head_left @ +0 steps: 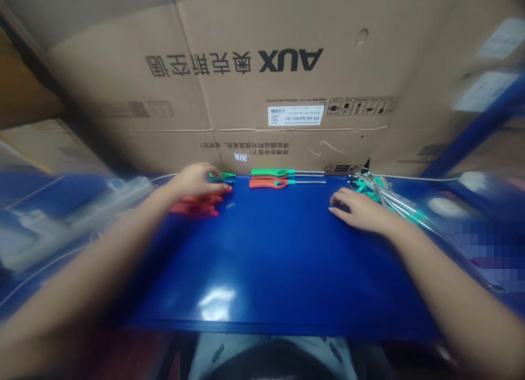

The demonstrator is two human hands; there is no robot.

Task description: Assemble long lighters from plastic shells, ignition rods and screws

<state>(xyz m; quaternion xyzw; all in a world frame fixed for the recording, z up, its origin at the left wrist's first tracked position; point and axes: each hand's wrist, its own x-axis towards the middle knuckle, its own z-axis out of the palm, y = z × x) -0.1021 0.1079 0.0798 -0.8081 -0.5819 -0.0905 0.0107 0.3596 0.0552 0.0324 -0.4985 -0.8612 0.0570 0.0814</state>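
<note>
My left hand (197, 181) is at the back left, over a pile of orange-red lighter handles (199, 205). A green handle (228, 175) and a blue piece (223, 181) lie by its thumb and fingers, which look apart; the palm hides part of them. Fingers loosely curled and thumb apart, my right hand (357, 208) holds nothing visible. Beside it lies a bunch of metal lighter tubes with teal parts (388, 197). Between the hands, two long-reach lighters lie side by side, a green one (268, 173) and an orange-red one (268, 183), their metal tubes pointing right.
A large cardboard box (246, 19) with upside-down print stands behind the blue table (270, 259). Blurred white power strips and cords (82, 221) lie along the left. A blue metal post (476, 131) slants at the right, above a white rounded object (447, 206).
</note>
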